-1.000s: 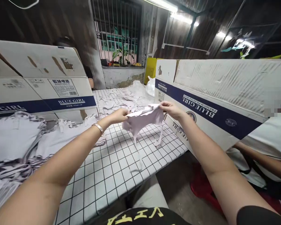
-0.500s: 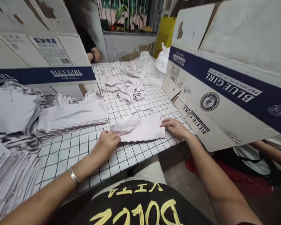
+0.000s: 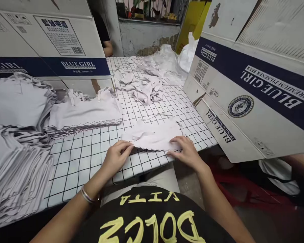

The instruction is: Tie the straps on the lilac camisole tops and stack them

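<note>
A pale camisole top (image 3: 154, 133) with thin straps lies on the checked tablecloth, its wavy hem toward me. My left hand (image 3: 118, 155) pinches the hem's left corner between thumb and fingers. Over the right end of the hem is my right hand (image 3: 184, 150), thumb and fingers apart, fingertips resting on the cloth. Left of the top, a stack of similar camisoles (image 3: 86, 113) lies with hems aligned. Farther back is a loose heap of the same pale garments (image 3: 147, 87).
Taller piles of folded garments (image 3: 15, 182) fill the table's left side. A beer carton (image 3: 84, 72) stands behind them, and another carton (image 3: 218, 91) leans at the right edge. Clear plastic bags (image 3: 164, 55) lie at the back. Another person's arm (image 3: 107, 48) shows beyond the left carton.
The top now lies flatter, its folded-over left part spread out. My right hand has moved from its right side to the hem, with thumb and fingers parted. My left hand still grips the left corner.
</note>
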The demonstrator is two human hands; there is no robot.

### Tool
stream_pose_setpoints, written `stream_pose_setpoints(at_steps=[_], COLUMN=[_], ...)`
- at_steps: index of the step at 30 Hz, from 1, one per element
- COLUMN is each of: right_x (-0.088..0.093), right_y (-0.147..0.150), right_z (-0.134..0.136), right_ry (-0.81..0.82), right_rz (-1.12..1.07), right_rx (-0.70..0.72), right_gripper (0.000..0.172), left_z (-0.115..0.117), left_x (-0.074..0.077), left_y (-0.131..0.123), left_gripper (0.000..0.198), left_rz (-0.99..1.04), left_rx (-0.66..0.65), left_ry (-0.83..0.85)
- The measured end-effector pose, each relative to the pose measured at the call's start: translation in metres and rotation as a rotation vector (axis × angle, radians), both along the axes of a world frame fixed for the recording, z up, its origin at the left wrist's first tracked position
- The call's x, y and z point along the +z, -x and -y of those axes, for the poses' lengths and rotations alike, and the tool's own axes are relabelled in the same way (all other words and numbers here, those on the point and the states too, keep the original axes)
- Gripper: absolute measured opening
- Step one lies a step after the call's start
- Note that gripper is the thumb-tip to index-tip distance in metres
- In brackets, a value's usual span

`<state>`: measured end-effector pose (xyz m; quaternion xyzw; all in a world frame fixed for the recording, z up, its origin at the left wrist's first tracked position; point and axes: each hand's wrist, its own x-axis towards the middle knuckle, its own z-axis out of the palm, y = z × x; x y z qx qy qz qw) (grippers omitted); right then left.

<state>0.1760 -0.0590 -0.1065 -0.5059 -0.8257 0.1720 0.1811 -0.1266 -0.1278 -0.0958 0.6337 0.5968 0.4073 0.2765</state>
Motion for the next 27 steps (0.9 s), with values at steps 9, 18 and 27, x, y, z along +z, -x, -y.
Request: stream_pose_setpoints(at_steps=[9, 18, 27], right_x=[0.017, 0.012, 0.087], right_y=[0.078, 0.048, 0.037], right_z=[0.004, -0.021, 0.001], right_ry=[-0.21, 0.132, 0.819], right_rz=[-0.128, -0.093, -1.343], right_rx=[0.076, -0.184, 0.098], right_gripper=[0.017, 0.015, 0.047], left_z=[-0.02, -0.03, -0.067], left_x=[0.045, 0.055, 0.011], left_y=[-0.017, -0.023, -0.037], left_gripper=[0.019, 0.042, 0.012], left_rz=[0.35, 0.643, 0.395], left_rx=[0.009, -0.254, -0.006], left_ry=[0.14, 0.35, 0.395])
